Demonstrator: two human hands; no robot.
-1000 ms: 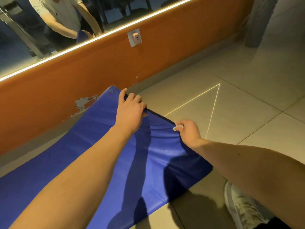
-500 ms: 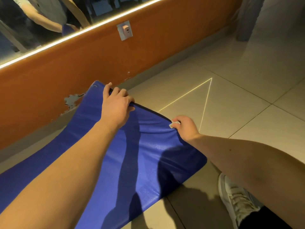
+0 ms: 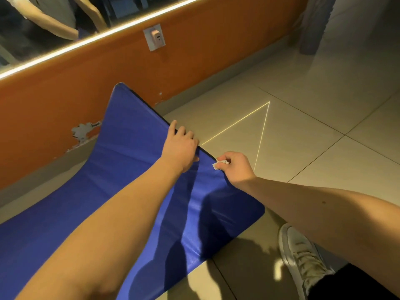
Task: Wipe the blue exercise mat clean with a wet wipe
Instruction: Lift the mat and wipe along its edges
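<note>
The blue exercise mat [image 3: 121, 169] lies on the tiled floor along the wall, with its far end lifted so that the corner stands up against the orange wall. My left hand [image 3: 179, 148] grips that raised end edge, fingers curled over it. Just to the right, my right hand [image 3: 234, 167] pinches the same edge together with a small crumpled white wet wipe [image 3: 219, 163]. Both forearms reach across the mat and throw shadows on it.
An orange wall [image 3: 194, 61] with a white socket [image 3: 154, 38] and a lit mirror strip runs behind the mat. Chipped paint [image 3: 83, 132] shows low on the wall. My white shoe [image 3: 300, 254] stands on the tiles at lower right. A grey post [image 3: 311, 29] rises at the far right.
The mat's end has been pulled up higher, its far corner now standing against the wall. Both hands have kept their hold on the edge and drawn closer together.
</note>
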